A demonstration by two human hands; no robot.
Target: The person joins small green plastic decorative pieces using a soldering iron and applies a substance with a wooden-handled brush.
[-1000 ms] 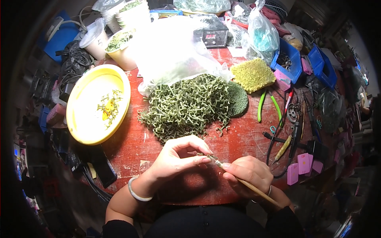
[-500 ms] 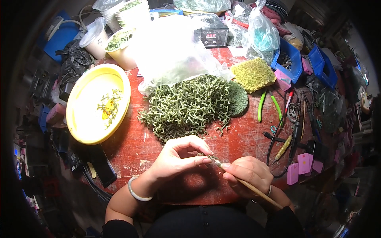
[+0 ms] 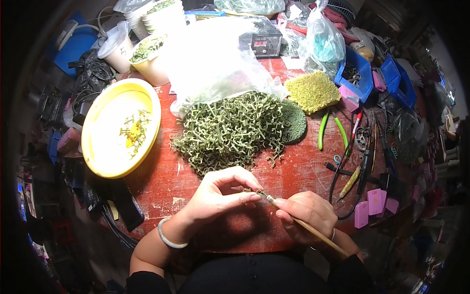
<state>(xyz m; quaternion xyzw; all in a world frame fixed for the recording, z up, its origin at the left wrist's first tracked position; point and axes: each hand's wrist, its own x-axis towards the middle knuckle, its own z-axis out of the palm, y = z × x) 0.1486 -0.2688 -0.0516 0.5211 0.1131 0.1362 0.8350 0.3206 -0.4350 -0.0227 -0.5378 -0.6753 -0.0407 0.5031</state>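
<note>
My left hand (image 3: 221, 195) pinches a small greenish piece (image 3: 251, 190) between thumb and fingertips; its outline is mostly hidden. My right hand (image 3: 309, 215) is closed around a slim wooden-handled tool (image 3: 320, 238), whose light-coloured front end meets the piece at my left fingertips. The exact kind of tip is too small to tell. Just beyond my hands lies a heap of small curled green pieces (image 3: 227, 132) on the red table (image 3: 161, 196). A white plastic bag (image 3: 220, 93), glaring under the lamp, covers the back of the heap.
At left stands a yellow basin (image 3: 93, 164) with a few pieces inside. Right of the heap lie a yellow sponge-like block (image 3: 312, 93) and a round green pad (image 3: 294, 122). Farther right are green-handled pliers (image 3: 321, 131), cables, pink blocks (image 3: 376, 202) and blue bins (image 3: 361, 81).
Both hands stay nearly in place, with the wooden-handled tool still against the piece. Only a slight shift of the tool's front end shows.
</note>
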